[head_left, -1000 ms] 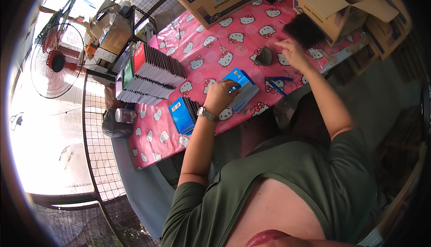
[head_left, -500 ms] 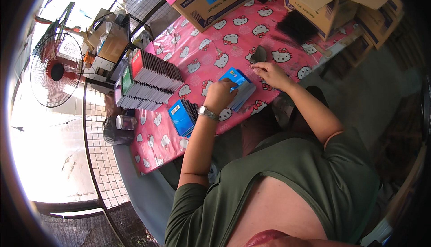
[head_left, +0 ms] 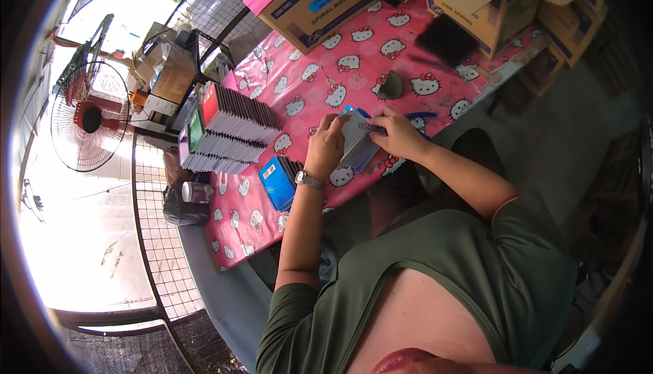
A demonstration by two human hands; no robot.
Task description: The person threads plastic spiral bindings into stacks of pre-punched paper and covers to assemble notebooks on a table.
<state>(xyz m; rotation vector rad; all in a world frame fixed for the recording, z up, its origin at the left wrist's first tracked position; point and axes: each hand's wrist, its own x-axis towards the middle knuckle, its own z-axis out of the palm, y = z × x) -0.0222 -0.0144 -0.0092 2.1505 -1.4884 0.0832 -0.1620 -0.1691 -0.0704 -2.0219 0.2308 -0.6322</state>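
An unbound notebook [head_left: 355, 144] with grey-white pages and a row of punched holes lies in front of me, its blue cover partly showing at the far edge. My left hand [head_left: 326, 148] grips its left side, fingers bent over the pages. At the punched edge, my right hand [head_left: 401, 136] is closed in a pinch on a thin dark strip that looks like a black spiral coil [head_left: 373, 128]. A tool with blue handles [head_left: 425, 115] lies partly hidden behind my right hand. Left of my left wrist sits a small stack of blue spiral notebooks [head_left: 277, 182].
Tall stacks of spiral notebooks [head_left: 235, 126] stand at the left of the pink patterned table [head_left: 299, 88]. A grey-green object [head_left: 390, 86] and a heap of black coils [head_left: 445, 41] lie beyond my hands. Cardboard boxes [head_left: 320, 7] line the back; a fan [head_left: 90, 117] stands far left.
The blue cover that faced up has given way to punched pages. My right hand has come down and left to the notebook's edge, uncovering the blue-handled tool. My left hand has shifted slightly left.
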